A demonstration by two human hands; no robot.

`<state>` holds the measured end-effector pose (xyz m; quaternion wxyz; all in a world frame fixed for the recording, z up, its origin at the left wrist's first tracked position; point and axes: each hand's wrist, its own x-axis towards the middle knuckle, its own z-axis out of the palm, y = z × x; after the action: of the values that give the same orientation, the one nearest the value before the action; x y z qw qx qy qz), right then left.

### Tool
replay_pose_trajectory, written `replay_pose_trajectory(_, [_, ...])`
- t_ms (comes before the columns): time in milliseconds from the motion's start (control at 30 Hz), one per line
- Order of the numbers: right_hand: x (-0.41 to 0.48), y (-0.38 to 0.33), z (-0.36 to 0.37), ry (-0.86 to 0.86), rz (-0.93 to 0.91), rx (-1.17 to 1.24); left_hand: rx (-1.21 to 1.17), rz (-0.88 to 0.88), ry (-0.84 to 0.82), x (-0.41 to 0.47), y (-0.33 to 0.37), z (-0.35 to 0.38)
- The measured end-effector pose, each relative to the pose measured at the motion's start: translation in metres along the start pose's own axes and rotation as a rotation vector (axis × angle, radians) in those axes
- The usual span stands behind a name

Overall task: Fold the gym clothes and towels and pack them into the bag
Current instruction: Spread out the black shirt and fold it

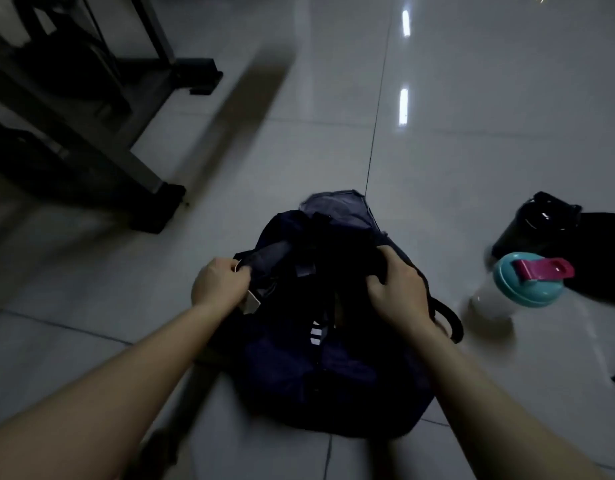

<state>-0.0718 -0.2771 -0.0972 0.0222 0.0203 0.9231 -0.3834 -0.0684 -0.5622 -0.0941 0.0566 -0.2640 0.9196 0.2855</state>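
Bag (333,358) on floor (472,150), 2 bottles (517,285) to its right.

Shaker bottle (517,291) just right of bag (333,368)

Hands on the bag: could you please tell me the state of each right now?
Left hand: closed, pinching the bag's left edge.
Right hand: closed, gripping the bag's right side.

Two bare forearms reach forward from the lower corners, converging toward the middle. The left hand (220,283) is curled, fingers pinching the edge of the bag (333,372). The right hand (397,289), knuckles up, seems to grip the bag's opposite edge; blur softens its fingers.
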Motion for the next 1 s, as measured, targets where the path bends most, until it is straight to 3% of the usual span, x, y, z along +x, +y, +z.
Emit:
replay_pose_trajectory(167, [0.011,-0.016,0.010,-0.045,-0.130,0.026,-0.181,-0.105,-0.016,0.002,-0.015,0.026])
replay_pose_trajectory(400, [0.016,-0.010,0.025,0.000,-0.089,0.083,-0.151,0.006,0.072,-0.003,0.001,0.020])
replay_pose_trajectory(533, [0.022,-0.020,0.033,-0.011,-0.197,0.016,-0.129,0.098,0.212,-0.011,0.018,0.014])
replay_pose_trajectory(767, [0.045,-0.039,0.061,-0.112,-0.355,-0.047,-0.169,0.108,0.292,-0.016,0.018,0.009])
replay_pose_trajectory(900, [0.052,-0.047,0.096,-0.127,-0.522,-0.358,-0.254,0.072,0.206,-0.021,0.011,0.012])
replay_pose_trajectory(1000, [0.049,-0.047,0.110,0.033,-0.518,-0.595,-0.270,0.021,0.172,-0.019,0.008,0.016])
